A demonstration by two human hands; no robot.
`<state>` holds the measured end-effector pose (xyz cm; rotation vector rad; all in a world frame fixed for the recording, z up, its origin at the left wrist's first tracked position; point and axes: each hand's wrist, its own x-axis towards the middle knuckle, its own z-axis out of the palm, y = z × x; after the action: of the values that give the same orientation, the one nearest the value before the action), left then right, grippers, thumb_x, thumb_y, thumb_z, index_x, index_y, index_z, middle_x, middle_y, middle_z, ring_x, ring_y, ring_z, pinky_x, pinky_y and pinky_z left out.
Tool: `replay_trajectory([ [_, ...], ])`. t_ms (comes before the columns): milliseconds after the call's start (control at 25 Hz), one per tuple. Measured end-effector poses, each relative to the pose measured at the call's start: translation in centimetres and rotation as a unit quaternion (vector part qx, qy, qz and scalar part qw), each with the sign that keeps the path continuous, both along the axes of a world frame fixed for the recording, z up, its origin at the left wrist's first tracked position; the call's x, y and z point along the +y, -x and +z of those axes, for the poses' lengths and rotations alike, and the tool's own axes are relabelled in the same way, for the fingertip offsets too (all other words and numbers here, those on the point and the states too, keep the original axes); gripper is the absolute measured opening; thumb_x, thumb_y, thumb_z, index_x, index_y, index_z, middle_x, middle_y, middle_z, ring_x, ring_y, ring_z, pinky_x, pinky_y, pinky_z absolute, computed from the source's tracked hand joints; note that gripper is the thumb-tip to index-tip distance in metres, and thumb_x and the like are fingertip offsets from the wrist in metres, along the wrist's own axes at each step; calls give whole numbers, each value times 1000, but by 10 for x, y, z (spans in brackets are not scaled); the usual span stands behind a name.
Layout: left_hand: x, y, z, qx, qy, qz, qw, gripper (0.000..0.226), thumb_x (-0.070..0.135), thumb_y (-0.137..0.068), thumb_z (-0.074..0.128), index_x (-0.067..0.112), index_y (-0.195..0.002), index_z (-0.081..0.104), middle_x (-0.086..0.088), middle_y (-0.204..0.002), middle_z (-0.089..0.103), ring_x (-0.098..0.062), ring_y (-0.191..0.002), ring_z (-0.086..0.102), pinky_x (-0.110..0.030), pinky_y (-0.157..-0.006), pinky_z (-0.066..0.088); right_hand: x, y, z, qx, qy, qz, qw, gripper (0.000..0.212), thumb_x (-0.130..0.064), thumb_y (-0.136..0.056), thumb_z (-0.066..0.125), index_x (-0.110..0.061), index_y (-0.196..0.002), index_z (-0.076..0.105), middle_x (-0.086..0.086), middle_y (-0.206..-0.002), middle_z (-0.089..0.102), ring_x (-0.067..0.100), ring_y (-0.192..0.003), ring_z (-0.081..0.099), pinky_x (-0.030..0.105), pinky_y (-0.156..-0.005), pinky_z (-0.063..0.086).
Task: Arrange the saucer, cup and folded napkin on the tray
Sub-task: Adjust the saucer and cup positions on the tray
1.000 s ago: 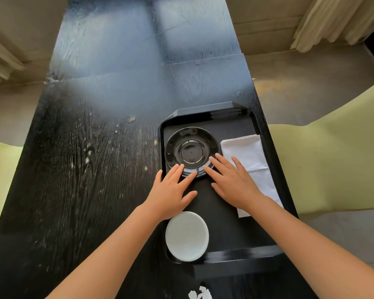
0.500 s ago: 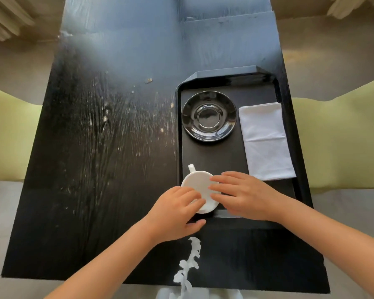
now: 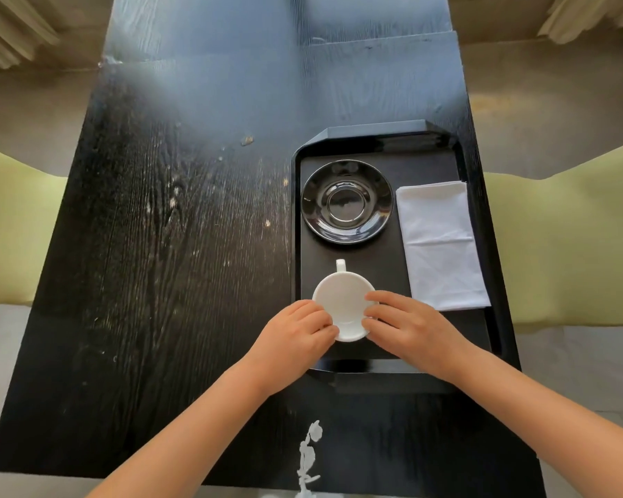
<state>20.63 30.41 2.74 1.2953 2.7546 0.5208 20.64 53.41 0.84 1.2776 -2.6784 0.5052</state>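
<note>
Cup [image 3: 343, 306] — between both hands.

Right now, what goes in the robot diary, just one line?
cup: upside down on tray | both hands hold it | saucer: empty | napkin: right side

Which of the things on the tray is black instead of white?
The saucer, at the tray's far left. The cup and napkin are both white.

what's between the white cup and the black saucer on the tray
Nothing but bare tray floor. In the head view the cup, held by both hands, points its handle toward the saucer, with a dark empty gap between them.
</note>
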Motion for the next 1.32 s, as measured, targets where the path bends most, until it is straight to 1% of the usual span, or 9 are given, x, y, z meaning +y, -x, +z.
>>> replay_trajectory([
  [240, 13, 16, 0, -7, -24, 18, 1000, 10, 10, -74, 78, 8, -82, 71, -6, -81, 70, -20, -75, 65, -29, -72, 58, 8, 13, 1, 7, 3, -28, 1000, 8, -3, -83, 69, -4, -75, 67, 10, -78, 70, 30, -83, 68, 36, -82, 59],
  [480, 17, 27, 0, -12, -32, 19, 999, 10, 9, -74, 77, 7, -82, 71, -8, -82, 70, -21, -76, 66, -29, -70, 59, 11, 23, 4, 0, -13, -41, 999, 6, -6, -80, 73, -4, -76, 68, 11, -82, 72, 30, -86, 70, 31, -86, 55],
  [680, 16, 29, 3, -41, -13, 27, 999, 13, 13, -76, 75, 8, -87, 72, -7, -85, 70, -20, -80, 66, -32, -74, 59, 10, 23, 8, -4, -12, -51, 999, 9, -10, -77, 74, -4, -84, 71, 13, -95, 74, 30, -97, 69, 36, -87, 57],
  [760, 19, 33, 8, -57, -26, 51, 997, 19, 17, -79, 71, 6, -95, 70, -8, -91, 70, -23, -85, 66, -35, -75, 58, 16, 19, 6, -12, 3, -93, 996, 26, -12, -74, 76, -4, -98, 71, 16, -108, 72, 30, -107, 66, 37, -91, 53],
  [920, 60, 71, 16, -9, -71, 37, 997, 31, 18, -85, 62, 2, -111, 64, -15, -107, 68, -30, -99, 64, -38, -84, 54, 54, 9, -3, -39, -7, -276, 960, 46, -11, -73, 78, -4, -116, 65, 19, -126, 62, 35, -122, 55, 46, -96, 50],
  [1000, 100, 95, 13, -31, -30, 11, 999, 43, 19, -88, 60, 7, -129, 53, -19, -131, 55, -33, -121, 52, -41, -97, 47, 70, 2, -11, -64, -45, -346, 935, 54, -11, -70, 81, -2, -119, 62, 23, -130, 58, 40, -124, 51, 51, -92, 50],
  [1080, 140, 112, 2, -83, 89, -38, 992, 60, 23, -92, 54, 20, -146, 26, -17, -156, 20, -30, -143, 19, -42, -112, 28, 76, -5, -17, -98, -80, -382, 916, 61, -13, -66, 85, -1, -120, 61, 26, -130, 57, 43, -123, 51, 52, -87, 53],
  [1160, 165, 122, -13, -91, 195, -92, 972, 71, 27, -93, 52, 26, -149, 9, -14, -159, -3, -28, -146, -1, -42, -116, 16, 76, -10, -23, -111, -111, -391, 907, 63, -17, -64, 87, 0, -119, 62, 27, -127, 59, 42, -121, 53, 51, -87, 53],
  [1320, 177, 136, -29, -102, 232, -131, 958, 77, 33, -89, 58, 29, -149, 9, -15, -159, -4, -28, -146, -1, -42, -116, 18, 72, -9, -30, -108, -123, -405, 900, 66, -25, -65, 86, 1, -120, 60, 27, -127, 59, 39, -121, 55, 52, -91, 50],
])
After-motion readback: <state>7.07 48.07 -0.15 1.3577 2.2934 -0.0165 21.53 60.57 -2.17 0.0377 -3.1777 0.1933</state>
